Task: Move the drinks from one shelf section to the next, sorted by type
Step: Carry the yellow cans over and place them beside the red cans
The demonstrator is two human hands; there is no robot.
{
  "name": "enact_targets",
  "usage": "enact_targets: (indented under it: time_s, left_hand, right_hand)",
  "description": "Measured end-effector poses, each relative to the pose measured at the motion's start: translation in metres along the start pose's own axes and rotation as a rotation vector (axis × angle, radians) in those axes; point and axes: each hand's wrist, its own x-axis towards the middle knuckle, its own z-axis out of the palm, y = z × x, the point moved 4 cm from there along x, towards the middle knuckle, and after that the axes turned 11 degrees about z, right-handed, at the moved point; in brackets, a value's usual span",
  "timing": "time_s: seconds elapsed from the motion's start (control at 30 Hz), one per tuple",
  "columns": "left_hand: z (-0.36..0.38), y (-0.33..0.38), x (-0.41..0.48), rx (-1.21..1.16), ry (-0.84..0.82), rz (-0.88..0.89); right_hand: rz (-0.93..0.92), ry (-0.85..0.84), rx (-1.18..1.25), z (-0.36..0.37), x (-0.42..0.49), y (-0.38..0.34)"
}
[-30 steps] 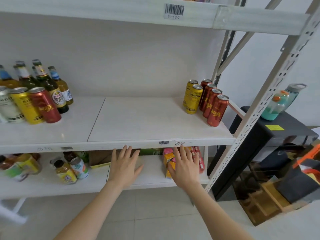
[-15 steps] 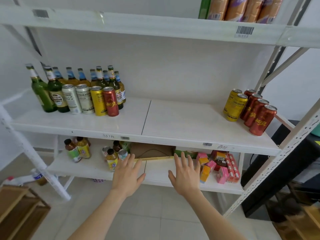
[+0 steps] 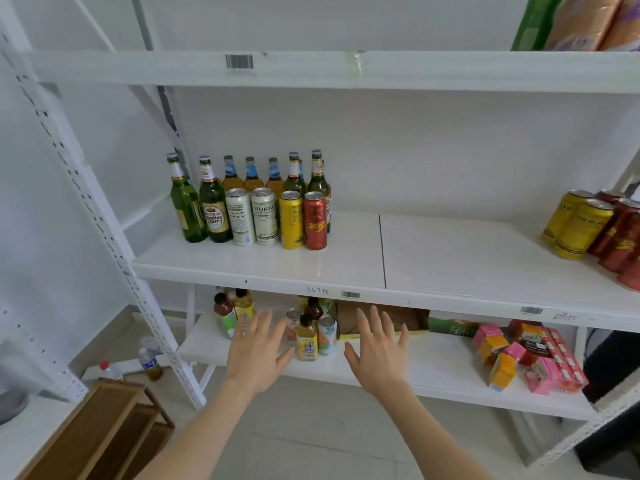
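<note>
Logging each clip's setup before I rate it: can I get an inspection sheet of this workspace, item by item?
Surface: middle shelf, two white boards, bare in the centre.
Job's things: left group of bottles and four cans, the red can outermost; right group of yellow cans and red cans.
Clutter: lower shelf holds small juice bottles, a cardboard box, pink and orange cartons.
Grippers: left hand and right hand, open and empty.
Cables: nothing seen.
Surroundings: wooden rack, plastic bottles on the floor.
</note>
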Motion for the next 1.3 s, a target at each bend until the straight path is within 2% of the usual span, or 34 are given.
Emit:
enact_targets:
  time_s: [0.27, 0.77, 0.97, 1.1, 1.3]
  left_hand:
    - [0.001, -0.062, 0.051, 0.041, 0.015, 0.009]
    - [-0.004, -0.133, 0.199, 0.015, 0.124, 0.029]
    - [-0.004, -0.149, 0.251, -0.161, 0.232, 0.086]
    - [-0.001, -0.156, 0.281, -0.403, 0.285, 0.096]
    - [0.003, -0.157, 0.317, -0.759, 0.338, 0.047]
  right_hand:
    - [-0.005, 0.04, 0.019, 0.001, 0.056, -0.058]
    - [0.102, 0.102, 0.042, 0.001, 0.199, -0.101]
    - [0.19, 0.095, 0.115, 0.013, 0.249, -0.105]
    - [0.219, 0.015, 0.321, 0.025, 0.278, -0.108]
    - [0.235, -0.089, 0.993, 0.035, 0.312, -0.117]
